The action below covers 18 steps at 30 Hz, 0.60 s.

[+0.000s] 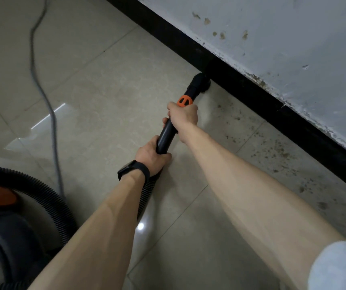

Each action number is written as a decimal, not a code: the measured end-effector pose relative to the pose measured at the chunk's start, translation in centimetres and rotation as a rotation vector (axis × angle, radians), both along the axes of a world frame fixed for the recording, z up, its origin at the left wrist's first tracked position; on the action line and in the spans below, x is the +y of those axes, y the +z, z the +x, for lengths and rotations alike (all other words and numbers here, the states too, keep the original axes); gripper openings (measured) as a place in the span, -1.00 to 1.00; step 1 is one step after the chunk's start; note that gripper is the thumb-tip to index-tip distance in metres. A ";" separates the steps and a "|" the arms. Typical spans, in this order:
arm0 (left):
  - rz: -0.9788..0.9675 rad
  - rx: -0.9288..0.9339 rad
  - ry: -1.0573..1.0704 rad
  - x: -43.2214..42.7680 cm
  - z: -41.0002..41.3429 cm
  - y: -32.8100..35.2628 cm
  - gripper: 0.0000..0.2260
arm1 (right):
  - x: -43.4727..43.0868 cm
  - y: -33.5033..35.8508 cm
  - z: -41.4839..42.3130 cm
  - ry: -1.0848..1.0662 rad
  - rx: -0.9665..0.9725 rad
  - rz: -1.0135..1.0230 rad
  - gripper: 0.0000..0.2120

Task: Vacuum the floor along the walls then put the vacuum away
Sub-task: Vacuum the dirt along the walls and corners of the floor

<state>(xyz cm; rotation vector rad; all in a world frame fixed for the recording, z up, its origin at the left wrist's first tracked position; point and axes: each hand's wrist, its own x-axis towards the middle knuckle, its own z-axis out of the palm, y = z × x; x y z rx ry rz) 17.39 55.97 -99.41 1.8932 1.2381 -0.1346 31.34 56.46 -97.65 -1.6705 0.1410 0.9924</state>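
The black vacuum wand [166,136] slants away from me, and its nozzle [199,82] touches the floor [109,84] right against the black baseboard [251,91]. My right hand [185,115] grips the wand just below the orange collar [185,100]. My left hand [150,154] grips its near end, where the ribbed hose [42,191] joins. The vacuum body [4,237] sits near left, beside a grey cable [48,105].

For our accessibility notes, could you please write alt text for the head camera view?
A person's right hand and left hand grip a black vacuum wand, its nozzle at the black baseboard where beige floor tiles meet a stained white wall. The vacuum body sits lower left with its ribbed hose and a grey cord.
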 end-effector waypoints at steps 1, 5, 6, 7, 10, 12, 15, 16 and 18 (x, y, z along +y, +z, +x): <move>0.011 0.010 -0.019 -0.4 -0.1 0.1 -0.70 | -0.7 0.0 -0.1 -0.005 0.016 0.014 -0.65; 0.105 0.089 -0.158 -2.0 -2.4 0.8 -0.74 | -3.7 0.0 -1.9 -0.053 0.127 0.114 -0.82; 0.150 0.121 -0.196 -2.4 -3.3 1.0 -0.73 | -4.3 0.0 -2.7 -0.060 0.161 0.132 -0.82; 0.200 0.158 -0.233 -2.8 -4.2 1.1 -0.73 | -4.8 0.0 -3.5 -0.061 0.190 0.141 -0.82; 0.303 0.252 -0.324 -3.9 -6.8 1.5 -0.72 | -6.4 -0.2 -6.2 -0.082 0.262 0.162 -0.85; 0.333 0.291 -0.386 -4.5 -8.3 1.5 -0.72 | -7.7 -0.4 -7.9 -0.134 0.321 0.186 -0.87; 0.357 0.315 -0.471 -5.3 -10.2 1.1 -0.72 | -9.6 -0.6 -10.0 -0.218 0.368 0.190 -0.88; 0.354 0.309 -0.492 -5.5 -10.6 1.0 -0.73 | -10.1 -0.5 -10.5 -0.238 0.372 0.180 -0.89; 0.356 0.303 -0.527 -5.8 -10.8 0.9 -0.73 | -10.9 -0.3 -10.8 -0.279 0.376 0.161 -0.90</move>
